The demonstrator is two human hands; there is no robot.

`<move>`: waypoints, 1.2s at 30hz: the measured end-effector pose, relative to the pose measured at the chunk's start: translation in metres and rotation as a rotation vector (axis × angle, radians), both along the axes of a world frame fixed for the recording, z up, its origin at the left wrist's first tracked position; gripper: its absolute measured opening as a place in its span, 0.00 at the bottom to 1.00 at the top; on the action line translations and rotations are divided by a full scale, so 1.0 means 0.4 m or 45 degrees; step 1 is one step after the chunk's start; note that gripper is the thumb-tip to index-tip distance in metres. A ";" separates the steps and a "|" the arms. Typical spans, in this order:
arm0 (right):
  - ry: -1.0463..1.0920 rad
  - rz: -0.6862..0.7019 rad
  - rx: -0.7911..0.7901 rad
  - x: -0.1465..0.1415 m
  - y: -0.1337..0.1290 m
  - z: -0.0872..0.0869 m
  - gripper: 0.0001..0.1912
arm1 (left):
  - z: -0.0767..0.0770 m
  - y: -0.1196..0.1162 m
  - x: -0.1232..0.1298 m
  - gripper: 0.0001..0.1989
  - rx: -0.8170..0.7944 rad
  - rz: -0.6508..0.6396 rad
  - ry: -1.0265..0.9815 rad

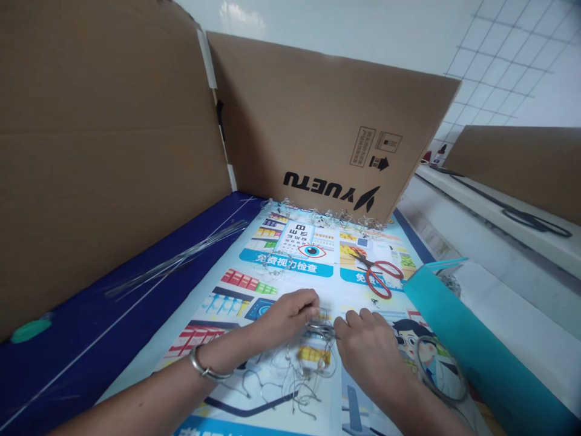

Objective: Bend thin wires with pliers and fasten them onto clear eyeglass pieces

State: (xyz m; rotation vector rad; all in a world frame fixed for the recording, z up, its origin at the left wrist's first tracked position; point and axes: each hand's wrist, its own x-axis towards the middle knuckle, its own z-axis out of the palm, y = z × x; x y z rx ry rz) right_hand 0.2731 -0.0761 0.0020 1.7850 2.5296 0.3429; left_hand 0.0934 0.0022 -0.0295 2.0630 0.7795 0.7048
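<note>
Over the printed poster, my left hand (295,312) is closed in a pinch on thin silver wire (321,330). My right hand (367,342) has its fingers curled round the other side of the same wire, a short gap away. Loose, curly ends trail below in a wire tangle (297,378). What exactly lies inside the fingers is hidden. Scissors (384,272) with red handles lie beyond my right hand, blades slightly apart. A silver bracelet (205,366) sits on my left wrist. Beside my right wrist is a grey ring-shaped coil (460,387).
Cardboard panels (113,121) stand at the left and back (272,121). Small twisted wire pieces (322,217) line the back panel's foot. Straight wires (181,257) lie on the blue surface at left. A teal box (481,351) at right holds more wire.
</note>
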 end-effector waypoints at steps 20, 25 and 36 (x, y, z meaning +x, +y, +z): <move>-0.011 -0.146 -0.082 0.002 -0.002 0.010 0.06 | -0.006 0.000 -0.001 0.08 0.105 -0.045 0.065; -0.011 -0.150 -0.081 0.003 0.001 0.013 0.06 | -0.001 -0.003 0.001 0.08 0.121 -0.035 0.088; 0.031 -0.101 -0.039 0.007 0.005 0.007 0.05 | 0.000 -0.002 0.002 0.10 0.138 -0.028 0.042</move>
